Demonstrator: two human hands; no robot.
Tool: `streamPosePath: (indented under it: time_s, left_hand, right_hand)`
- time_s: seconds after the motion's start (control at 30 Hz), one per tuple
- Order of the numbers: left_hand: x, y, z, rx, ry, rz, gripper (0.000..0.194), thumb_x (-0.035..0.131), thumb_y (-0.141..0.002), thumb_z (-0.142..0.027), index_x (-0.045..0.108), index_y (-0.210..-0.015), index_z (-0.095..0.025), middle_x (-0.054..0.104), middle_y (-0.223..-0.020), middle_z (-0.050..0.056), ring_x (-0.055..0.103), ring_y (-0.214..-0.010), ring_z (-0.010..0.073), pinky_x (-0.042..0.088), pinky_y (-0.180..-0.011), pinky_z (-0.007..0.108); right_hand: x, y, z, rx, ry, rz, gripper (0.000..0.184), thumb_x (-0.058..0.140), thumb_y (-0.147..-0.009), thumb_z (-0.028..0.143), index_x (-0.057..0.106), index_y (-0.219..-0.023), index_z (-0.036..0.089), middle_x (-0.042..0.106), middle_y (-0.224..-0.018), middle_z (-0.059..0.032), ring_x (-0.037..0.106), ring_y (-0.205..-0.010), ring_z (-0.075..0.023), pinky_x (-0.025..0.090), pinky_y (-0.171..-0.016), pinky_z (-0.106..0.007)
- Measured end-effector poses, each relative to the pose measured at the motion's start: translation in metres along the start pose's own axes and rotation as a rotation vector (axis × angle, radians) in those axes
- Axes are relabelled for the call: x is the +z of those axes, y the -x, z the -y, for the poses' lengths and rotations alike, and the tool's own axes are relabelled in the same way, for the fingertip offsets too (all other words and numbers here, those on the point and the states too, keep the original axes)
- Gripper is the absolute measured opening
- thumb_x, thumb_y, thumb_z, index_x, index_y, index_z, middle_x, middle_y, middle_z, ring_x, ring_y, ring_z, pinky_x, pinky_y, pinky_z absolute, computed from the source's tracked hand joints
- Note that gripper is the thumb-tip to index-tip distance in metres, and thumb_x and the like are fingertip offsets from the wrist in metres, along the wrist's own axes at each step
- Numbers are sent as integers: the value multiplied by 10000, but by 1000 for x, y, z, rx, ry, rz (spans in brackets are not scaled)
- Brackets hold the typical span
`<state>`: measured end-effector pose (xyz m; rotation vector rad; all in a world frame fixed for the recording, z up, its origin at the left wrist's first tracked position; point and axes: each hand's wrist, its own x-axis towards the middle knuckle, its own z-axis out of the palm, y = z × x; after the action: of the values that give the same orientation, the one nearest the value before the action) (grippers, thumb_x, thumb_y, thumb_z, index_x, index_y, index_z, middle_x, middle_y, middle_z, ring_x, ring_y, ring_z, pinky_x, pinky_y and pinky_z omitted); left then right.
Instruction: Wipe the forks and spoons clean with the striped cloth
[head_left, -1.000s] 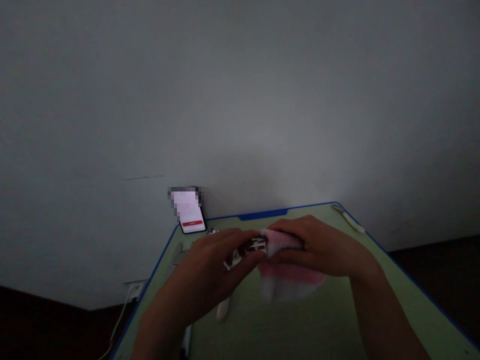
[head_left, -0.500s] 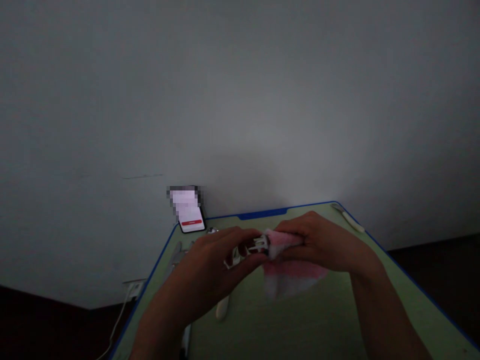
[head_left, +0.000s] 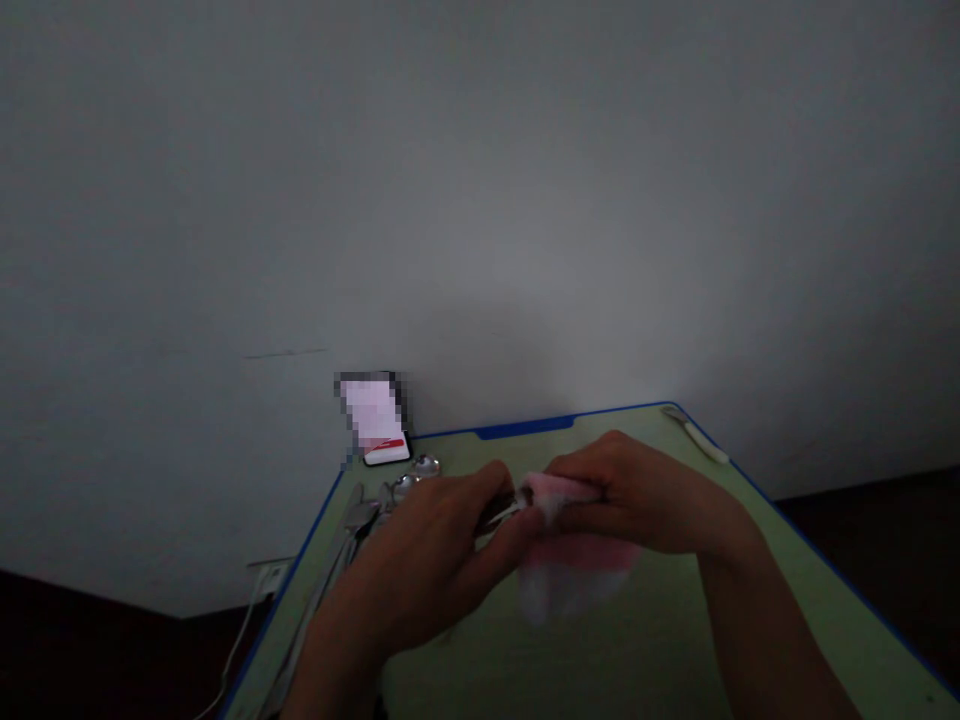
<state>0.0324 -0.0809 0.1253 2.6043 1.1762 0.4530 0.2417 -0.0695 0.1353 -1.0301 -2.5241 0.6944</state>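
I'd pinch the pink-and-white cloth (head_left: 576,556) snugly and hold that thin pale item (head_left: 504,516) steady (mostly hidden, so can't tell what it is). Left hand (head_left: 431,555)'s curled round the item, right hand (head_left: 637,492)'s clamped on the cloth, mid-scene above the surface (head_left: 600,665).

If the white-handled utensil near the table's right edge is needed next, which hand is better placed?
Probably the right hand: it is nearer that utensil, though it holds the cloth.

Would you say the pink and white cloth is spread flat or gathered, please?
Gathered: the right hand pinches folds of the cloth, and the rest hangs loosely below.
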Motion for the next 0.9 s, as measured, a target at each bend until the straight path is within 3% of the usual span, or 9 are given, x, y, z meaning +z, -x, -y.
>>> streamPosePath:
  time_s: [0.23,0.43,0.9]
  left_hand:
    - [2,-1,9,18,34,-30,376,253,-937,-375,524,-763,-184,580,-680,-4,504,-612,120,390,-594,251]
    - [3,5,23,-98,143,-113,424,262,-939,-348,568,-702,-174,575,-613,-12,501,-579,110,402,-554,225]
    - [-4,0,14,-98,126,-14,474,231,-942,-399,464,-601,-167,472,-519,-33,412,-478,83,308,-466,213]
  right_hand:
    - [-3,1,2,57,-19,32,273,502,-837,404,596,-781,154,584,-663,14,484,-599,-95,333,-572,-217]
    - [-13,16,-8,130,-82,40,278,578,-787,380,640,-979,189,652,-806,-14,551,-697,-136,368,-608,-230]
    - [-5,6,3,51,82,-14,256,481,-853,360,542,-709,157,500,-588,38,423,-536,-68,265,-523,-212]
